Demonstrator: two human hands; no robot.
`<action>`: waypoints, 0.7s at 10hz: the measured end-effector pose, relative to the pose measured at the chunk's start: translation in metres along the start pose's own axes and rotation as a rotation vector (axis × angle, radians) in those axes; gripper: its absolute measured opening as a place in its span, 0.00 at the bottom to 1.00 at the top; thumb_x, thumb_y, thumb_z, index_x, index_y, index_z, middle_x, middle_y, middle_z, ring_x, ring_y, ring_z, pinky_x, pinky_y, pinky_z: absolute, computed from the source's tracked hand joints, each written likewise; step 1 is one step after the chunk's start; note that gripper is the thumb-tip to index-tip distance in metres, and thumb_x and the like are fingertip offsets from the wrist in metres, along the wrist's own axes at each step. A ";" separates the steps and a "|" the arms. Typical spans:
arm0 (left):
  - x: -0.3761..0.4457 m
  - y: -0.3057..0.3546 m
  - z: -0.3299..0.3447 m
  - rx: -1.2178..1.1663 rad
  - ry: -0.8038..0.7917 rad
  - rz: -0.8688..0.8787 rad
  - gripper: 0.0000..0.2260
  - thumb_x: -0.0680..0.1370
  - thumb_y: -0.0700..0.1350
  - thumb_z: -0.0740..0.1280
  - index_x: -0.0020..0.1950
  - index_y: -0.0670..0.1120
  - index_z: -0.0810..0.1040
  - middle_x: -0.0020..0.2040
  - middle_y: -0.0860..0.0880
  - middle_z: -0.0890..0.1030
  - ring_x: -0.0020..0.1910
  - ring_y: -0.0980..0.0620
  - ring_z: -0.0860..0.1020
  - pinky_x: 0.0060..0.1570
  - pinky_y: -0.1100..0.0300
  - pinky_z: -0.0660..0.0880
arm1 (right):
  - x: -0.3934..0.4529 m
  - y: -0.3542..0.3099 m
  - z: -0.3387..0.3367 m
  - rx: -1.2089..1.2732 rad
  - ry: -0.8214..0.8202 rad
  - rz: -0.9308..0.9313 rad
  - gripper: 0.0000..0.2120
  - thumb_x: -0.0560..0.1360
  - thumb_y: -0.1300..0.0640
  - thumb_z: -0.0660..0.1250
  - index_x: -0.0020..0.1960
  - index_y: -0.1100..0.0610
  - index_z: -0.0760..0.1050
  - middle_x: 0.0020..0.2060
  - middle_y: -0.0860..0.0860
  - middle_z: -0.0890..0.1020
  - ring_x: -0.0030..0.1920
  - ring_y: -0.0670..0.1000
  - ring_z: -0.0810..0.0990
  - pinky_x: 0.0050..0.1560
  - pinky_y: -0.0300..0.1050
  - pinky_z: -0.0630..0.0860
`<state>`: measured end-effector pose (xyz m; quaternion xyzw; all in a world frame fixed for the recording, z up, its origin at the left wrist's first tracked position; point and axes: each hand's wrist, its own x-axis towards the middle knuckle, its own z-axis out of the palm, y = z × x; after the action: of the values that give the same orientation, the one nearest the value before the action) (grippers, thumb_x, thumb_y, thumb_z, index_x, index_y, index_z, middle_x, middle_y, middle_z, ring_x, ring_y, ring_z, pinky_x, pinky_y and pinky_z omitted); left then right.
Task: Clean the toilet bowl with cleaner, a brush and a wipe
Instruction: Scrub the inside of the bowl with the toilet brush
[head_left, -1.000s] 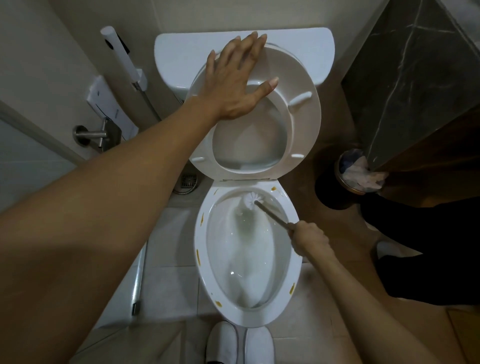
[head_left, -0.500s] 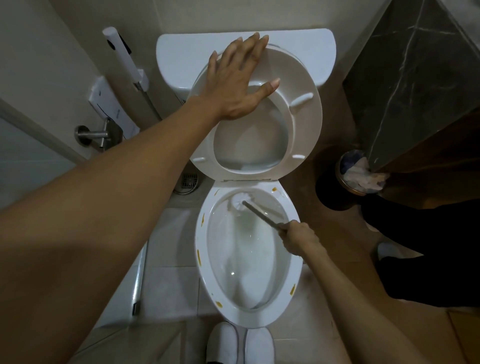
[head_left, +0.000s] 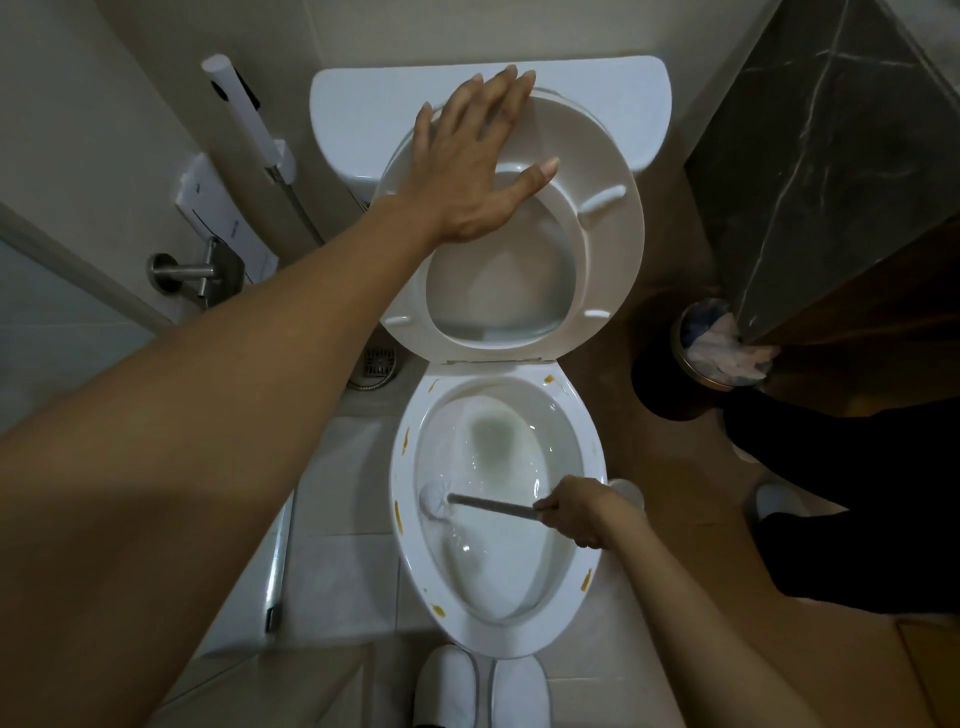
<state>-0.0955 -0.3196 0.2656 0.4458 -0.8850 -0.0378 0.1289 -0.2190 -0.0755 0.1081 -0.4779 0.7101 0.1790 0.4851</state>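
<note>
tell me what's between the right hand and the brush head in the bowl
Only the brush's grey handle, running from the right hand left to the white brush head over the bowl's wet inside, in the head view.

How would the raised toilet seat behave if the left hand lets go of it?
The toilet seat is hinged and the left hand lies flat against it, so it may fall forward. It looks like rigid plastic, so it would probably drop stiffly and bang the bowl rim.

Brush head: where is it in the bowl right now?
In the head view, the brush head presses the toilet bowl's inner left wall, near the front, its handle gripped by the right hand.
</note>
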 end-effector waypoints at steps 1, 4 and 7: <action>0.000 -0.001 0.000 -0.004 0.000 0.001 0.34 0.78 0.66 0.49 0.79 0.52 0.44 0.79 0.50 0.47 0.77 0.47 0.45 0.72 0.41 0.43 | 0.016 -0.014 0.003 0.120 0.107 -0.020 0.17 0.80 0.50 0.58 0.66 0.52 0.74 0.46 0.53 0.78 0.29 0.49 0.72 0.25 0.39 0.69; 0.001 -0.001 0.002 0.001 0.005 0.004 0.35 0.77 0.67 0.48 0.79 0.51 0.45 0.79 0.49 0.47 0.77 0.46 0.46 0.72 0.40 0.43 | -0.007 0.008 -0.015 0.030 -0.131 -0.013 0.15 0.79 0.49 0.62 0.64 0.46 0.77 0.30 0.50 0.74 0.25 0.48 0.69 0.27 0.37 0.67; 0.001 -0.001 0.001 0.004 0.002 0.006 0.34 0.78 0.66 0.48 0.79 0.51 0.45 0.79 0.49 0.47 0.77 0.46 0.46 0.72 0.40 0.43 | 0.005 -0.015 -0.015 0.141 0.051 -0.085 0.15 0.82 0.51 0.57 0.65 0.51 0.75 0.30 0.48 0.70 0.25 0.47 0.66 0.20 0.36 0.63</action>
<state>-0.0956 -0.3212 0.2642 0.4433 -0.8864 -0.0351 0.1289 -0.2142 -0.0957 0.1141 -0.4768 0.7121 0.0955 0.5064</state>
